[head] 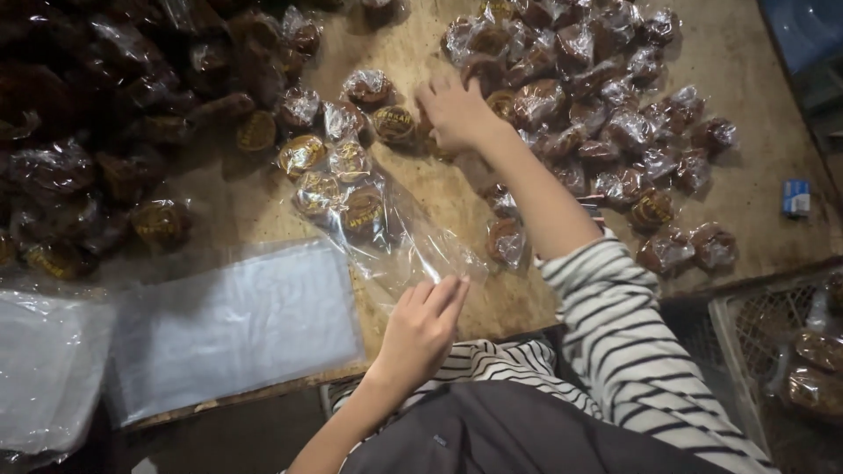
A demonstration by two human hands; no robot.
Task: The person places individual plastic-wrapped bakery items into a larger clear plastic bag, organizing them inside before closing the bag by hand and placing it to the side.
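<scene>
Tabletop: bag (386, 237) beyond left hand (420, 333)

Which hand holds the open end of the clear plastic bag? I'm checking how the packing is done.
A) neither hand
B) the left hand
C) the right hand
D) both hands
B: the left hand pinches the open end of the clear bag, while the right hand reaches among the wrapped cakes farther up the table.

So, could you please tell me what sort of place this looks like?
Probably a small food-packing workshop: heaps of wrapped brown cakes lie on a worn wooden table, the left hand holds a clear bag partly filled, with flat empty bags stacked beside it.
</scene>
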